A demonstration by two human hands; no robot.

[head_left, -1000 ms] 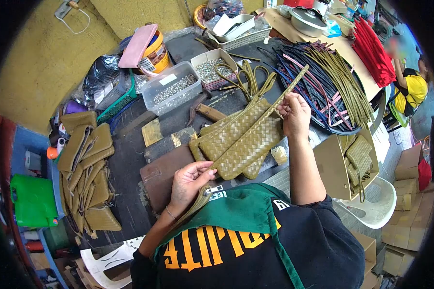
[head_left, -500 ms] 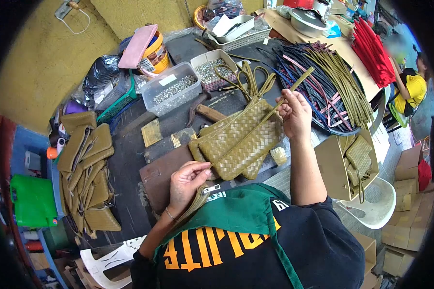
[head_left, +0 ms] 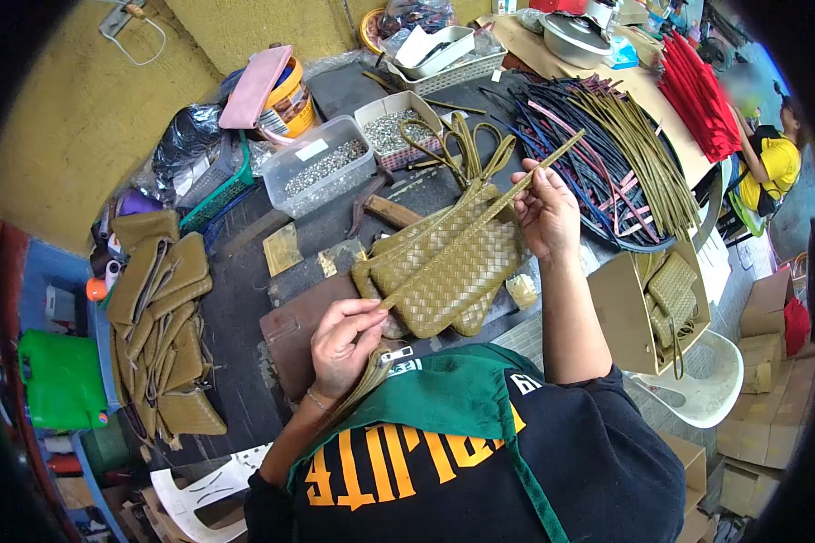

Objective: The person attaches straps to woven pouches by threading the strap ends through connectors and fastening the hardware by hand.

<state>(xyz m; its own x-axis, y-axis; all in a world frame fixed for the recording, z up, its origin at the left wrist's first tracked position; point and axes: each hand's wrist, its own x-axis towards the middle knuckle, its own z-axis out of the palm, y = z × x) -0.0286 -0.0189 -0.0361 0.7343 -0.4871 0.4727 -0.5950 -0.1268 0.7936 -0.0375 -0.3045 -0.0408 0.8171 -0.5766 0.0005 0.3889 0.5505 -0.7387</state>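
A thin olive strap stretches slantwise between my hands, above woven olive pouches stacked on the dark table. My left hand pinches its lower end. My right hand grips it near the upper end, and a short tip sticks out beyond the fingers. Looped olive straps lie at the top of the pouches. Against my apron, beside my left wrist, is a folded olive piece with a zipper end; much of it is hidden.
A hammer lies behind the pouches, near a clear tub of metal fittings and a basket of them. More pouches pile up at left. Bundled straps and a box of pouches are at right. A person in yellow sits beyond.
My hands have shifted slightly left, and the strap has lifted a little off the pouches. Its lower end shows more clearly at my left fingertips. Both hands keep their hold.
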